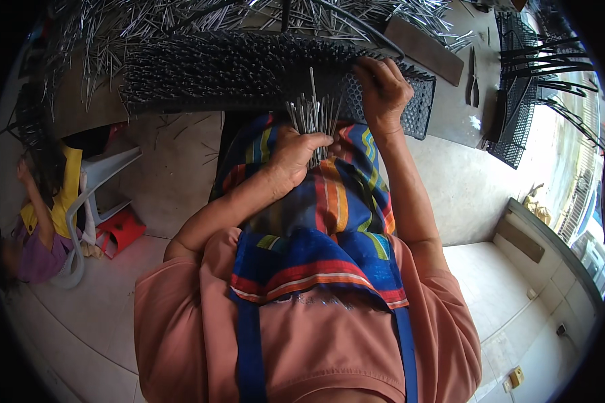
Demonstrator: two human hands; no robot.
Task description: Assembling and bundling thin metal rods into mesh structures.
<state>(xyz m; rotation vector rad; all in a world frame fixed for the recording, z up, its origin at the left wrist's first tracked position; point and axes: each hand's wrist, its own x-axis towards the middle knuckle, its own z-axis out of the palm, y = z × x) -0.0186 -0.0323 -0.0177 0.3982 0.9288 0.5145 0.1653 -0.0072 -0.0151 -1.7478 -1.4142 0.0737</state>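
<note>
From my remote seat I count one left hand (296,151) and one right hand (386,87) on the wearer, plus one other person (44,258). I make it one bunch of thin rods (311,117), one long tray (421,107), one brown board (423,50), one pair of pliers (474,94), one striped apron (329,198) and one white chair (104,171). Loose rods (81,50) and the tray's dark pins (208,70) number many, overlapping too thickly for me to count.

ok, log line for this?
left hand: holding metal rod bundle | right hand: curled above honeycomb tray | tray: mostly filled, front right bare
</note>
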